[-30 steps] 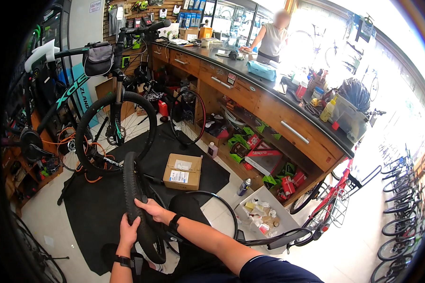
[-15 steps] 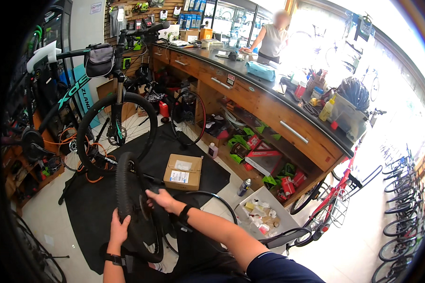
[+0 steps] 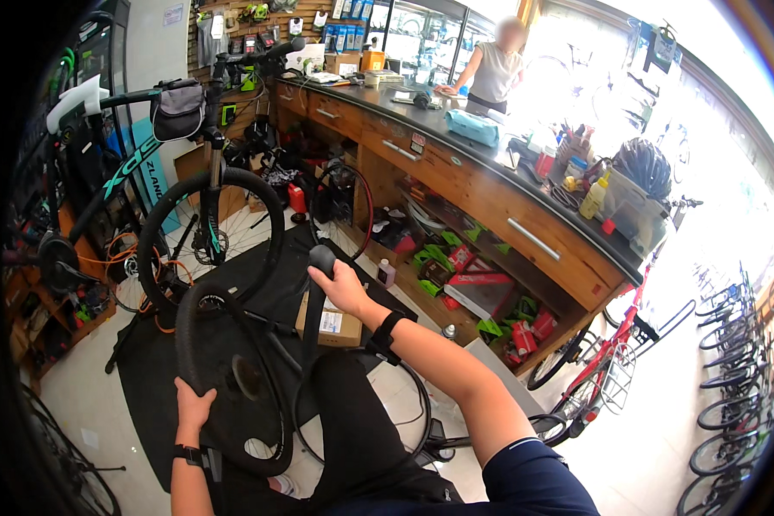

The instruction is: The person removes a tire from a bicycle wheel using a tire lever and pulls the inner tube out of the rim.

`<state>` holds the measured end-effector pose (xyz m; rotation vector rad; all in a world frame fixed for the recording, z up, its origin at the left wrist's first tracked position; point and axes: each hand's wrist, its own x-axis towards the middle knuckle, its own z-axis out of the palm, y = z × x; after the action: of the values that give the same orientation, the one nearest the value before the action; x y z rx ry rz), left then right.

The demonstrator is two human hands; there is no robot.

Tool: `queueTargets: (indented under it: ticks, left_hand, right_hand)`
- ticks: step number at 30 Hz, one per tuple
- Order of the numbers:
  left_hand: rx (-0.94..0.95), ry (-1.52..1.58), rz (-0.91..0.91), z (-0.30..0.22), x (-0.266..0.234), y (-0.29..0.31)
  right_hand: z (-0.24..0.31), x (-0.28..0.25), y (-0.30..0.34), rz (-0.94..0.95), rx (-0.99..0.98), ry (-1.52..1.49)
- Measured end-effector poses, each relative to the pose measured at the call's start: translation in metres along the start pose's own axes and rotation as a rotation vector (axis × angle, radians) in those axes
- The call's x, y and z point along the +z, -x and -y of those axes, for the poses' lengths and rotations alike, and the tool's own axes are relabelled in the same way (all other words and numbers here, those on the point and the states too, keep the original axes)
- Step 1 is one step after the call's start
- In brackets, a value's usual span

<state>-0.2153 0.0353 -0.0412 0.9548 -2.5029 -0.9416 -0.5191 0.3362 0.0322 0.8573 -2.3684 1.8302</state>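
A bicycle wheel with a knobbly black tyre (image 3: pixel 189 331) stands tilted in front of me, low over the mat. My left hand (image 3: pixel 194 404) is closed on the tyre's near left side, thumb across the tread. A round plate (image 3: pixel 248 378) shows blurred at the wheel's middle. Up and to the right of the wheel, my right hand (image 3: pixel 344 290) grips the top of a limp black inner tube (image 3: pixel 313 311). The tube hangs downward from that fist beside my knee. Where its lower end goes is hidden.
A cardboard box (image 3: pixel 340 328) lies on the black mat (image 3: pixel 159 400) beyond my knee. A mountain bike (image 3: pixel 219 215) stands ahead. The wooden counter (image 3: pixel 482 206) runs along the right, with a person (image 3: pixel 499 73) behind it. A thin wheel (image 3: pixel 421 396) lies by my right leg.
My right hand has left the wheel's middle and risen forward and right, now with the inner tube in it. The wheel and my left hand have shifted left.
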Motion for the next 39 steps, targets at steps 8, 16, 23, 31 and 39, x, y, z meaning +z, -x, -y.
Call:
queueTargets:
  ticks: [8, 16, 23, 31, 39]
  left_hand:
    - [-0.044, -0.140, 0.004, -0.008, 0.012, -0.028]
    - [-0.076, -0.175, -0.086, 0.004, 0.019, -0.053]
    - [-0.079, -0.282, -0.156, 0.016, 0.024, -0.064]
    - [0.043, -0.226, -0.143, 0.007, 0.046, -0.064]
    - [0.382, 0.004, -0.125, -0.070, 0.072, -0.020]
  right_hand:
    - [-0.111, 0.025, 0.088, 0.244, 0.346, 0.380]
    - [-0.129, 0.039, 0.119, 0.143, 0.453, 0.306]
    - [-0.128, 0.046, 0.112, 0.162, 0.517, 0.235]
    - [-0.085, 0.061, 0.071, 0.290, 0.294, 0.157]
    - [0.022, 0.135, 0.035, 0.521, 0.029, -0.053]
